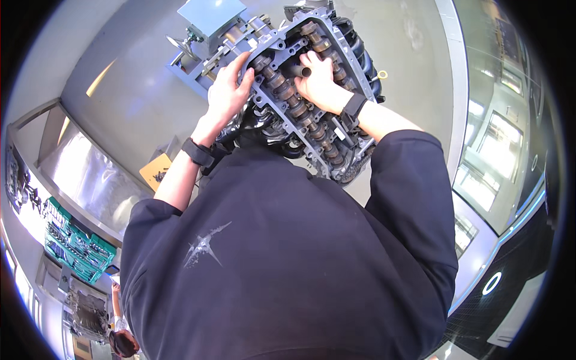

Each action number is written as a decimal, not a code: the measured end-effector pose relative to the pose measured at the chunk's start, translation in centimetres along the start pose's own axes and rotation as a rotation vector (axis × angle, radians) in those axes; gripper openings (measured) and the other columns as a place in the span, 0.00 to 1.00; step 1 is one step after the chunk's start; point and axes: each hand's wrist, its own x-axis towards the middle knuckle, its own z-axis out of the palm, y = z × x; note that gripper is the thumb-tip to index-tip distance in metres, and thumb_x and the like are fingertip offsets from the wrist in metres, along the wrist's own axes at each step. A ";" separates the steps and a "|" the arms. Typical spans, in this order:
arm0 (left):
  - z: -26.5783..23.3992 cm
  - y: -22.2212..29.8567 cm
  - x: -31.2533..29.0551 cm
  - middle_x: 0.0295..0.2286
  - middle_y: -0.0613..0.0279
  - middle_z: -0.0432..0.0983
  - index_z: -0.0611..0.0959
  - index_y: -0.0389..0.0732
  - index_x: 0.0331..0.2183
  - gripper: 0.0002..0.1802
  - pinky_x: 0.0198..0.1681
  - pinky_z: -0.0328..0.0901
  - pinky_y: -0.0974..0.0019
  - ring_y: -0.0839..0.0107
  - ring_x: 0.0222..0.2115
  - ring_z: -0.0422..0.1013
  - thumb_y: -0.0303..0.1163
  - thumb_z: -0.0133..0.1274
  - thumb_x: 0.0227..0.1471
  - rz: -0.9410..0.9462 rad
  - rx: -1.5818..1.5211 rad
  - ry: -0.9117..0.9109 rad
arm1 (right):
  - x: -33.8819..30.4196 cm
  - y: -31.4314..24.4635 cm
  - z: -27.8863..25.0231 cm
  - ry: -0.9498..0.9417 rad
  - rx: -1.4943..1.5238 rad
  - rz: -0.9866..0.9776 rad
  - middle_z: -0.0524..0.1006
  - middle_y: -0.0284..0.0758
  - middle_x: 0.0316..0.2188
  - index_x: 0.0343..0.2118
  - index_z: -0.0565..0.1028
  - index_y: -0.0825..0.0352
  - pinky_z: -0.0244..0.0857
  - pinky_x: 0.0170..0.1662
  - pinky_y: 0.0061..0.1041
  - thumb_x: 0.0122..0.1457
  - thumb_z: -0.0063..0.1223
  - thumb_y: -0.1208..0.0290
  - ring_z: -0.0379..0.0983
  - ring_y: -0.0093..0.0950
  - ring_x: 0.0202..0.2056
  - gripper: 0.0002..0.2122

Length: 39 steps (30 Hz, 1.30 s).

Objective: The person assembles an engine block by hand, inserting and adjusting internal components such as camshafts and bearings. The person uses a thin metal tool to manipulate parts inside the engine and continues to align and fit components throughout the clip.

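An engine with its top uncovered (273, 102) is in front of me, two camshafts running along it. My left hand (231, 87) rests at the near left edge of the engine's head, thumb and fingers apart, with nothing in it. Over the middle, between the left camshaft (298, 111) and the right camshaft (321, 45), is my right hand (319, 81). Its fingers curl round a short dark hollow tube (298, 71), whose round open end shows. The tube's other end is hard to make out among the engine parts.
A blue box-shaped part of the engine stand (211, 17) rises at the far left. An orange-yellow tray with small dark parts (155, 170) lies left of my forearm. Farther left are a metal bench (99, 174), a teal tool case (75, 240) and another person (123, 342).
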 end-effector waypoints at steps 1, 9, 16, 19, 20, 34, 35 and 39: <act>0.0 -0.1 0.0 0.39 0.53 0.74 0.71 0.52 0.55 0.25 0.42 0.66 0.59 0.61 0.36 0.72 0.45 0.48 0.57 -0.003 0.006 -0.009 | 0.0 0.5 0.7 -0.003 -0.003 -0.002 0.72 0.35 0.42 0.32 0.80 0.59 0.57 0.42 0.39 0.50 0.52 0.62 0.61 0.35 0.48 0.10; -0.2 -0.5 0.4 0.45 0.49 0.74 0.69 0.48 0.57 0.25 0.47 0.65 0.60 0.57 0.44 0.70 0.40 0.49 0.58 -0.024 -0.010 -0.022 | 0.5 2.4 -0.4 0.190 0.009 -0.242 0.68 0.36 0.30 0.29 0.74 0.67 0.54 0.38 0.34 0.44 0.58 0.66 0.61 0.36 0.37 0.12; -0.2 -0.2 -0.1 0.46 0.44 0.72 0.68 0.47 0.58 0.26 0.52 0.62 0.57 0.53 0.49 0.68 0.42 0.47 0.60 -0.024 -0.059 -0.025 | 1.5 3.5 -0.9 0.323 0.091 -0.419 0.70 0.36 0.25 0.22 0.72 0.65 0.57 0.40 0.33 0.45 0.53 0.74 0.64 0.34 0.35 0.03; -0.1 0.2 -0.3 0.46 0.44 0.72 0.68 0.47 0.58 0.26 0.52 0.62 0.57 0.52 0.49 0.68 0.42 0.47 0.59 0.026 -0.078 0.007 | 1.8 4.0 -0.3 0.373 -0.012 -0.450 0.70 0.37 0.25 0.22 0.73 0.64 0.58 0.42 0.34 0.47 0.52 0.74 0.64 0.34 0.33 0.02; -0.1 0.5 -0.5 0.46 0.44 0.72 0.68 0.47 0.58 0.26 0.52 0.62 0.57 0.52 0.49 0.68 0.42 0.47 0.60 0.028 -0.091 0.006 | 1.7 4.2 -0.2 0.372 -0.056 -0.467 0.70 0.37 0.24 0.22 0.73 0.64 0.58 0.42 0.34 0.47 0.52 0.73 0.64 0.35 0.33 0.02; -1.0 1.4 -0.8 0.44 0.45 0.75 0.69 0.45 0.56 0.25 0.51 0.63 0.57 0.52 0.46 0.70 0.41 0.46 0.59 0.032 -0.119 0.030 | 1.8 4.7 -1.7 0.176 -0.176 -0.548 0.70 0.36 0.26 0.30 0.75 0.66 0.56 0.42 0.34 0.50 0.50 0.72 0.64 0.34 0.34 0.06; -1.2 2.0 -1.0 0.42 0.44 0.76 0.71 0.42 0.55 0.25 0.50 0.64 0.57 0.50 0.44 0.72 0.39 0.47 0.58 0.069 -0.102 0.073 | 1.9 4.9 -1.5 0.172 -0.173 -0.548 0.70 0.36 0.26 0.30 0.75 0.66 0.56 0.42 0.34 0.50 0.50 0.72 0.64 0.34 0.34 0.06; -2.0 3.0 -1.1 0.43 0.45 0.76 0.70 0.43 0.56 0.26 0.49 0.64 0.56 0.51 0.45 0.71 0.40 0.47 0.58 -0.051 -0.085 -0.011 | 1.8 5.4 -1.4 0.169 -0.172 -0.504 0.71 0.34 0.32 0.30 0.76 0.64 0.57 0.41 0.32 0.50 0.53 0.71 0.64 0.32 0.36 0.06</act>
